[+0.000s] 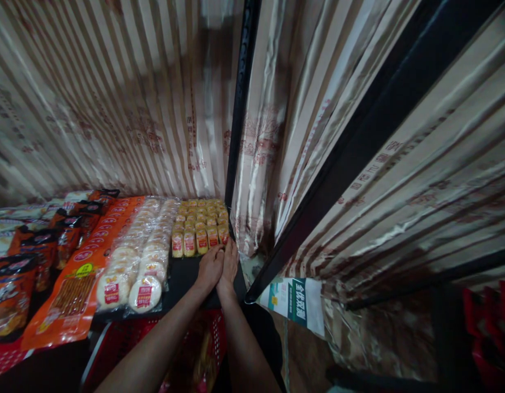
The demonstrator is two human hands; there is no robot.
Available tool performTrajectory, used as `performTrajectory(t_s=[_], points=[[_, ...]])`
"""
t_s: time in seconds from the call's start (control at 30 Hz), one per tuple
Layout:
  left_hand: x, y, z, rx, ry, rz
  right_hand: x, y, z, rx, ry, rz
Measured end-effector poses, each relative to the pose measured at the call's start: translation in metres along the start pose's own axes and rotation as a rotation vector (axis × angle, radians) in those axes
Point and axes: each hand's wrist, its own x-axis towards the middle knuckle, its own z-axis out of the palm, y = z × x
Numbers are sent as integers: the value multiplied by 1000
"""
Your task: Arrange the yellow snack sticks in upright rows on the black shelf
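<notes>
Small yellow wrapped snack cakes [201,226] with red labels stand in tight rows on a black shelf [182,278]. My left hand [211,266] is at the front right corner of this block, back upward, fingers stretched out toward the front packs. Right beside it, touching, my right hand [230,265] lies with straight fingers along the block's right side. Both hands are open, though the left fingertips are partly hidden. Left of the cakes are two rows of round white rice crackers [144,293] in clear wrap.
Orange snack-stick bags [78,289] and orange-black snack bags [9,295] fill the shelf's left side. A red basket [121,338] sits below. Black posts [338,164] rise at the right, before a printed curtain [154,109]. A printed bag [297,303] lies low behind.
</notes>
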Motion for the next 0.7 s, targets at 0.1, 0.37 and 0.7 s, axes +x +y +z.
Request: performTrajectory(t_s=[0.1, 0.37, 0.7], points=[[2, -3, 1, -27, -4, -6, 0, 0, -1, 11, -11, 0], [7, -11, 7, -42, -42, 40, 1, 6, 1, 106, -1, -33], [-4, 0, -1, -44, 12, 72, 0, 2, -1, 45, 60, -38]])
